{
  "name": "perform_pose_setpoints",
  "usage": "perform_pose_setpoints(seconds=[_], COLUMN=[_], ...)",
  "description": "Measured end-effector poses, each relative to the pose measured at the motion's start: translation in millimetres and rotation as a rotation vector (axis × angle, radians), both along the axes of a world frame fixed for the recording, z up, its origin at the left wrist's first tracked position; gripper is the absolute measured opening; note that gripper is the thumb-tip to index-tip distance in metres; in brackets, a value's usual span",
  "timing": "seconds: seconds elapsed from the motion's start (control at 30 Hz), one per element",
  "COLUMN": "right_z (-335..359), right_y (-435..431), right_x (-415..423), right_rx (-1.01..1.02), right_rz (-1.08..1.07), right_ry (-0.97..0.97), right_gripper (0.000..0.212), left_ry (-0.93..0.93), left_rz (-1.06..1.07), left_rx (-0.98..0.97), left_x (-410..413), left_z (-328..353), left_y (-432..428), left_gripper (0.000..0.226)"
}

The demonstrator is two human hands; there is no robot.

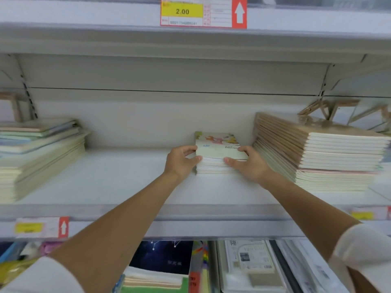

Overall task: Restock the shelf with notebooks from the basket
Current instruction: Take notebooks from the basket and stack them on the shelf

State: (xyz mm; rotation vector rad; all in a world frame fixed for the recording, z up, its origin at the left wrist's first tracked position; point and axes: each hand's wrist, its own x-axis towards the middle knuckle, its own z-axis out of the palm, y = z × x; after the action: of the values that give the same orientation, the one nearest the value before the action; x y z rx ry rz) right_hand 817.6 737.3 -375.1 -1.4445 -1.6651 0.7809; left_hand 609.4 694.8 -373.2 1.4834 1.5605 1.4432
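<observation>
1. Left hand [183, 160] grips the left edge of the notebook stack [219, 152], fingers [190, 148] curled narrow over the top cover and thumb on the side.
2. Right hand [246, 166] pinches the stack's right front corner the same way.
3. The stack sits on the white shelf [105, 176].
4. A taller brown pile [317, 149] crowds it just to the right, and a pastel pile [42, 149] sits well off to the left.

I am looking at a stationery aisle in a shop. White metal shelving [127, 182] carries a price label [203, 12] on its edge, reading 2.00 beside a red panel with a white arrow, and a second arrowed label [42, 227] sits lower down. Identical exercise books lie in a left stack [40, 159], a right stack [330, 153] and a pile of English exercise books [218, 149]. More covered notebooks [163, 256] fill the tier below.
</observation>
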Motion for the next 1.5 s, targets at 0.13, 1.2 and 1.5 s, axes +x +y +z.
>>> perform_pose_setpoints(seconds=[0.13,1.2,1.5], right_z=[6,-154,-236], right_y=[-12,-344,-374], right_x=[-6,-297,-346], right_rx=[0.270,-0.125,-0.306], right_rz=[-0.105,0.797,1.067], right_ry=[-0.135,-0.292,-0.765], right_gripper=[0.064,0.008,0.036], left_ry=[0.007,-0.007,-0.283], left_rz=[0.025,0.626,0.899], left_rx=[-0.011,-0.468,-0.755], left_x=[-8,-220,-269], left_z=[4,-154,-253], left_y=[-16,-415,-512], left_gripper=[0.039,0.035,0.029])
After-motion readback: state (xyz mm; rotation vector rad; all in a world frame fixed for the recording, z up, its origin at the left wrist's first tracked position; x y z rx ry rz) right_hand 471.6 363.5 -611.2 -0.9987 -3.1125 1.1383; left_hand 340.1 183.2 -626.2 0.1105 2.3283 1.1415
